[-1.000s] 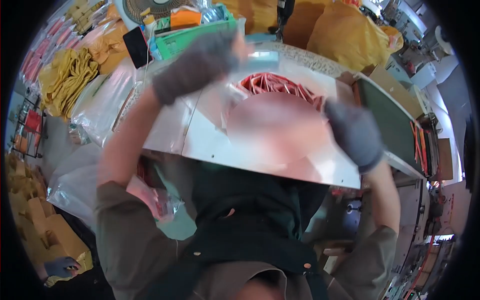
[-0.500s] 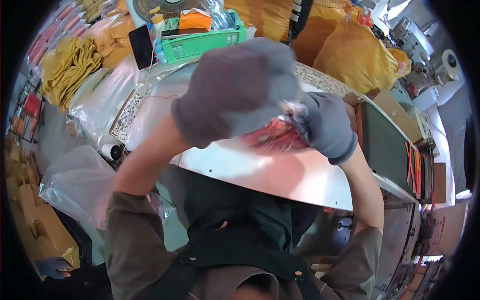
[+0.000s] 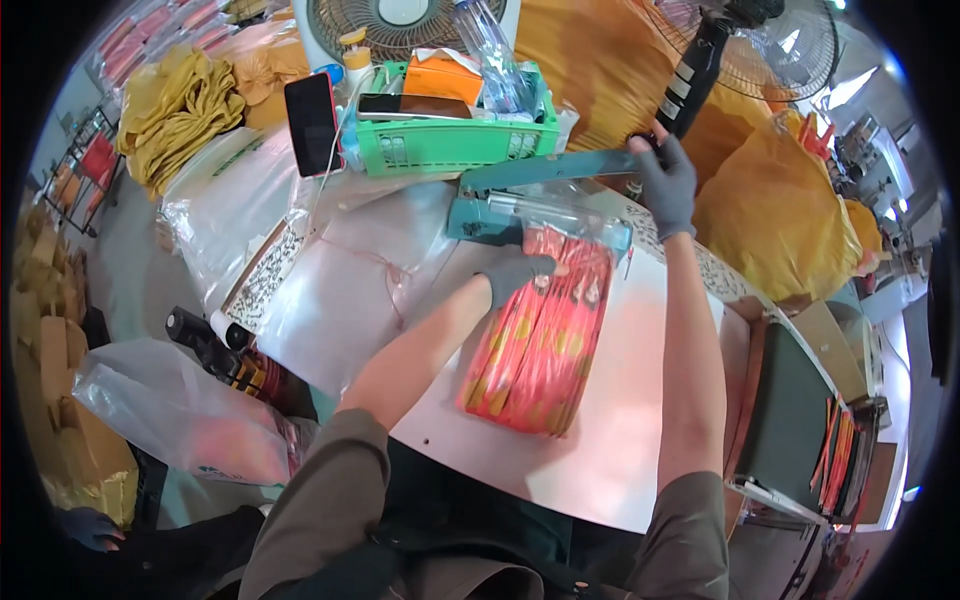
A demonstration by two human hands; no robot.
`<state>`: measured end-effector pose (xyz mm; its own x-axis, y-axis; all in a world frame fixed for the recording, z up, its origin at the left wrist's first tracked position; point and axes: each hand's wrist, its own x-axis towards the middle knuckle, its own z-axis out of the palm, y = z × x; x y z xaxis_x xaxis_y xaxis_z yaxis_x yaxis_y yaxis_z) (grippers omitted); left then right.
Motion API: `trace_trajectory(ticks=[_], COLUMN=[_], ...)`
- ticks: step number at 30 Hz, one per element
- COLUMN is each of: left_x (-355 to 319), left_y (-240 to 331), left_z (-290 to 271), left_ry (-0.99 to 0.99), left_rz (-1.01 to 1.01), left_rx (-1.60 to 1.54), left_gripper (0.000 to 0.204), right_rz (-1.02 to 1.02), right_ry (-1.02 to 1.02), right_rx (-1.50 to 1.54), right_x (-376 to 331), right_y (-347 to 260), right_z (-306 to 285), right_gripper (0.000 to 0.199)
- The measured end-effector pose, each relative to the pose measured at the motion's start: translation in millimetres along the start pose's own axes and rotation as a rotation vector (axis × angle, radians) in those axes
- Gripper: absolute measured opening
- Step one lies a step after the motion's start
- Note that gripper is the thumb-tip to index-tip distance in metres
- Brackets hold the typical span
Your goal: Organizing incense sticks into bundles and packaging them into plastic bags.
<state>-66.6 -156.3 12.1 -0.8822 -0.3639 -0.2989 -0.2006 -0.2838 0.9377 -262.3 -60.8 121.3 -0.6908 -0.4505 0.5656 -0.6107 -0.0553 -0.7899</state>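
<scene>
A clear plastic pack of red and gold strips lies lengthwise on the white worktop, its far end at a teal bar-type heat sealer. My left hand, in a grey glove with bare fingertips, grips the pack near that far end. The sealer's long arm is raised above its base. At the arm's right end, my right hand, gloved the same way, has its fingers closed round the tip. A clear tubular plastic piece runs along the sealer, over the pack's end.
Behind the sealer stands a green basket of odds and ends, with a phone beside it and fans beyond. Clear plastic sheets cover the left worktop. Yellow sacks stand back right. Another person's gloved hand shows lower left.
Both hands were together over the worktop at the bunched red pack. The pack now lies flat at the sealer, and my right hand has gone to the sealer's arm. The view has shifted.
</scene>
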Motion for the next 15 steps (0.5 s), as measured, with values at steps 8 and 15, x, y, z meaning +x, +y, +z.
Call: trace_trajectory(ticks=[8,15], left_x=[21,22], left_y=[11,13], left_z=[-27,-29], left_ry=[0.033,-0.057], left_rz=[0.004,0.025], left_rx=[-0.158,-0.168], left_gripper=[0.041,0.036], right_rz=[0.044,-0.140], right_ry=[-0.023,0.005], right_rx=[-0.370,-0.479], right_x=[-33,-33], right_y=[68,68], right_z=[6,5], right_gripper=[0.028,0.023])
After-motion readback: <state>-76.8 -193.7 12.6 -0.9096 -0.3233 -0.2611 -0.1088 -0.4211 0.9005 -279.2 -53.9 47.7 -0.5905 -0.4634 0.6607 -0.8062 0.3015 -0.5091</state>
